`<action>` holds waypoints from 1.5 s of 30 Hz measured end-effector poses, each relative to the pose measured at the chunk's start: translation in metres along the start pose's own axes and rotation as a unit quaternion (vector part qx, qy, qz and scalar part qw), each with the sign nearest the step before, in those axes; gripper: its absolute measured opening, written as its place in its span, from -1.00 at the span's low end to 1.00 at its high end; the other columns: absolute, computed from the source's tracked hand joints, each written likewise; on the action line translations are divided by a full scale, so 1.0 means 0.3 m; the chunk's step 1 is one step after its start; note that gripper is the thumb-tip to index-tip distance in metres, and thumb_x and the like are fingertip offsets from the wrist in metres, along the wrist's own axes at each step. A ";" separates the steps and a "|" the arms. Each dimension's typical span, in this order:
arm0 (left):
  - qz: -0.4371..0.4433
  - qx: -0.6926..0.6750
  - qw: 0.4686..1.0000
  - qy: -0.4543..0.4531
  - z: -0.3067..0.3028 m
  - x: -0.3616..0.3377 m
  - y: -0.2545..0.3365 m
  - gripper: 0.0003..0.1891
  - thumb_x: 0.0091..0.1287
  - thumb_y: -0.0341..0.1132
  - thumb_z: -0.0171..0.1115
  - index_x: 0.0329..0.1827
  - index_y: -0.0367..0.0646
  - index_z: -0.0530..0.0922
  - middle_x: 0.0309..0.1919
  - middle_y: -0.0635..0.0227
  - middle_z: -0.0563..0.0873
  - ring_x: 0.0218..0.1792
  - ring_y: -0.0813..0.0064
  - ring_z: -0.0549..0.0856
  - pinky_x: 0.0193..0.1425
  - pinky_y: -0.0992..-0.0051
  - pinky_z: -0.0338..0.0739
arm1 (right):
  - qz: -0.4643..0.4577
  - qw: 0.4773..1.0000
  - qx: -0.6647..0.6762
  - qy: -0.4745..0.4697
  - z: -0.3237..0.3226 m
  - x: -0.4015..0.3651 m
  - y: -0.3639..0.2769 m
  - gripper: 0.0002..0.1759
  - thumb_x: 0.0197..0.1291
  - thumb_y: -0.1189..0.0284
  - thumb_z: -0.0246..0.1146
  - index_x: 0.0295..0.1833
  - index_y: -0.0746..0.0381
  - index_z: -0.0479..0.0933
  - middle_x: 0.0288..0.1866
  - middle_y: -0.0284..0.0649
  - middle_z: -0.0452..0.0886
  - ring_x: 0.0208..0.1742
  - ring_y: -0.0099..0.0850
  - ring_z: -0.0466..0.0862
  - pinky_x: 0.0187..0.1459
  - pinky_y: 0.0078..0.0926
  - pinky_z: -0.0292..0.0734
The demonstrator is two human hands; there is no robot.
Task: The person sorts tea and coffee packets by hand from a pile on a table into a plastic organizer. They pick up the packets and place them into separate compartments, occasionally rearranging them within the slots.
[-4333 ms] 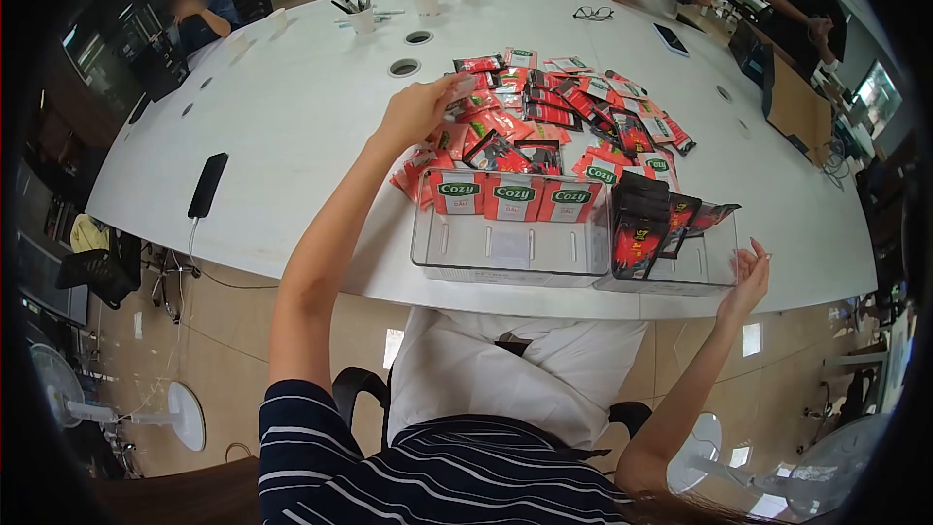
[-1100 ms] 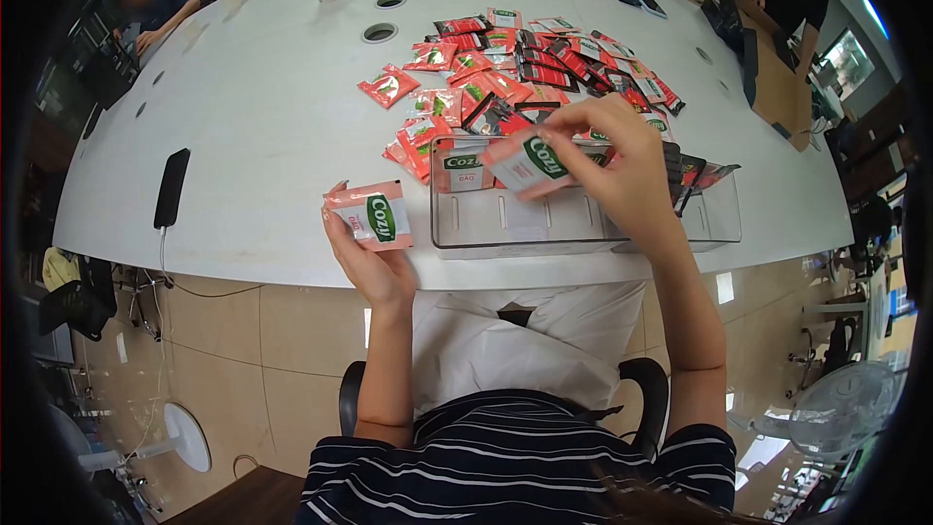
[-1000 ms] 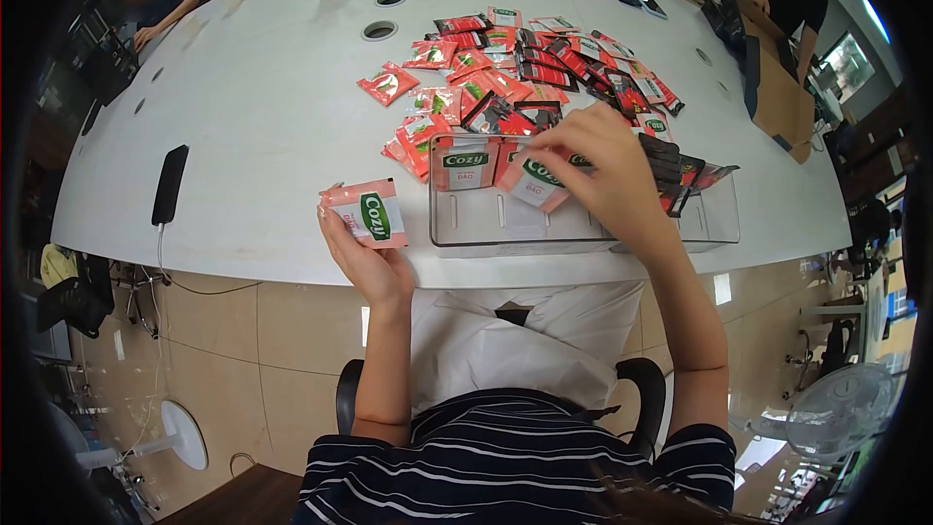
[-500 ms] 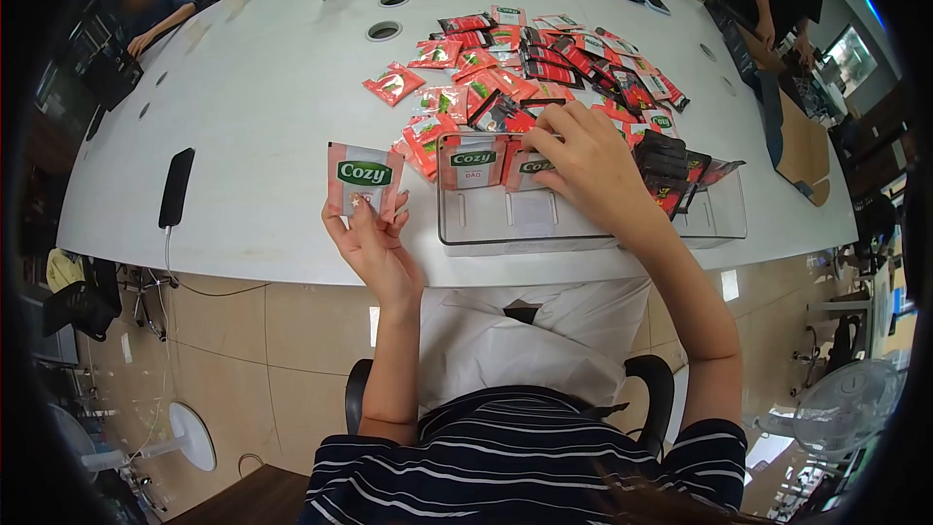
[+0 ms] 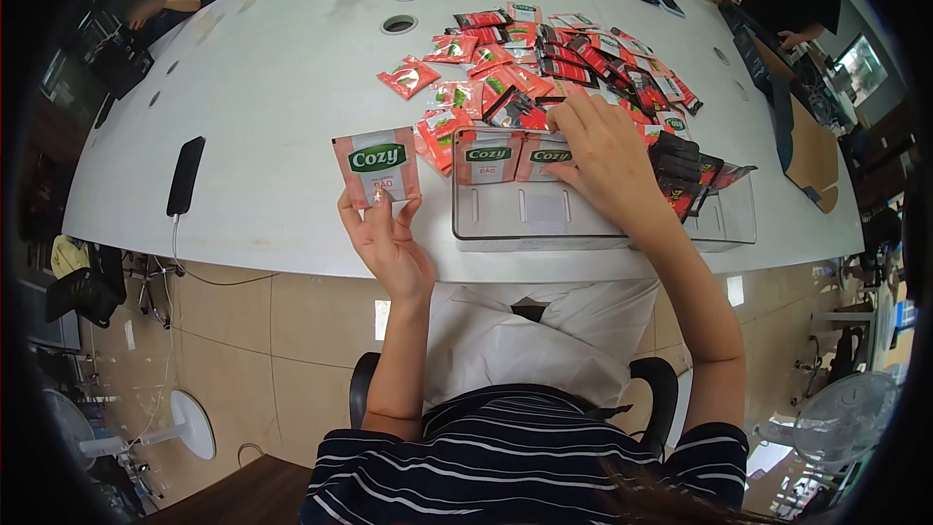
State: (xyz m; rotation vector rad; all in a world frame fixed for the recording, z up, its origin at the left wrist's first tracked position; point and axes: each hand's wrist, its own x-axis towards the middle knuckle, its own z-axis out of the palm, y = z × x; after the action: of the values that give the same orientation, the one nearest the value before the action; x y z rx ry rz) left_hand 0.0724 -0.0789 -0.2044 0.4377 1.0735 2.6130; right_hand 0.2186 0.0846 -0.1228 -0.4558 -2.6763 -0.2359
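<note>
My left hand (image 5: 391,251) pinches a pink and white Cozy sachet (image 5: 377,157) by its lower part, upright in front of me, left of a clear plastic box (image 5: 501,236). Over that box is my right hand (image 5: 610,157), thumb in front and fingers behind the upper right side of another Cozy sachet (image 5: 540,161). Beside it, one more Cozy sachet (image 5: 488,157) stands upright against the box's far wall. Black and red sachets (image 5: 680,167) fill part of the box's right side, partly hidden by my right hand.
Behind the box lies a heap of pink, red and black sachets (image 5: 573,63) on the white table (image 5: 292,87). A black phone (image 5: 186,176) with a cable lies at left, an open cardboard box (image 5: 810,151) at right. Other people sit or stand around the far edges.
My left hand has lifted its sachet slightly, and the sachet now tilts a little. The right hand stays at the second sachet in the box. The whole view has shifted a little.
</note>
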 end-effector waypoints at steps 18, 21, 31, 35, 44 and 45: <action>0.097 0.155 0.959 -0.214 -0.015 -0.018 -0.021 -0.77 0.24 -0.61 0.17 -0.05 -0.24 0.53 0.07 0.00 0.61 0.16 0.29 0.55 0.10 0.43 0.50 | -0.064 0.966 0.200 0.150 -0.129 -0.036 -0.159 -0.78 -0.02 0.49 0.33 -0.20 0.19 0.54 -0.29 -0.31 0.58 -0.13 -0.32 0.54 -0.04 -0.35 0.37; 0.044 0.179 0.964 -0.193 0.001 -0.024 -0.008 -0.76 0.23 -0.64 0.13 -0.05 -0.28 0.53 0.09 0.00 0.60 0.18 0.29 0.55 0.12 0.44 0.49 | 0.018 0.984 0.147 0.103 -0.178 -0.092 -0.067 -0.80 -0.03 0.50 0.34 -0.24 0.19 0.52 -0.29 -0.32 0.57 -0.14 -0.29 0.53 -0.05 -0.34 0.36; 0.028 0.169 0.974 -0.145 0.006 -0.022 -0.021 -0.84 0.32 -0.49 0.18 -0.06 -0.22 0.52 0.00 0.13 0.67 0.00 0.48 0.64 -0.02 0.54 0.51 | 0.081 0.997 -0.013 -0.017 -0.115 -0.181 0.069 -0.72 -0.10 0.46 0.40 -0.24 0.20 0.49 -0.20 -0.31 0.49 -0.03 -0.31 0.45 0.01 -0.36 0.33; 0.035 0.179 0.973 -0.142 0.007 -0.020 -0.017 -0.81 0.32 -0.49 0.17 -0.02 -0.20 0.50 -0.01 0.15 0.67 -0.02 0.49 0.64 -0.05 0.54 0.52 | 0.097 0.993 -0.066 -0.013 -0.096 -0.147 0.074 -0.52 -0.20 0.39 0.47 -0.11 0.18 0.45 -0.18 -0.29 0.46 -0.03 -0.33 0.45 0.01 -0.35 0.34; 0.026 0.168 0.975 -0.141 -0.001 -0.017 -0.023 -0.78 0.33 -0.48 0.15 0.02 -0.16 0.47 -0.03 0.19 0.68 -0.03 0.50 0.65 -0.06 0.57 0.52 | 0.117 0.986 -0.119 0.013 -0.052 -0.107 0.096 -0.27 -0.34 0.29 0.53 0.03 0.19 0.39 -0.22 -0.29 0.41 -0.12 -0.38 0.44 -0.12 -0.42 0.32; 0.027 0.171 0.975 -0.140 -0.001 -0.017 -0.022 -0.78 0.33 -0.48 0.15 0.02 -0.16 0.47 -0.03 0.19 0.69 -0.03 0.50 0.64 -0.07 0.57 0.52 | 0.123 0.986 -0.114 0.009 -0.053 -0.105 0.095 -0.30 -0.33 0.31 0.53 0.00 0.18 0.38 -0.21 -0.30 0.42 -0.10 -0.37 0.45 -0.11 -0.41 0.32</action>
State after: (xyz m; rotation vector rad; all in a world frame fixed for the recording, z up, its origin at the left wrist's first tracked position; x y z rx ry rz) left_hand 0.0779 -0.0765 -0.2103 0.8900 1.4250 2.3165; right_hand 0.2615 0.0987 -0.1191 -0.8425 -2.5531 -0.4706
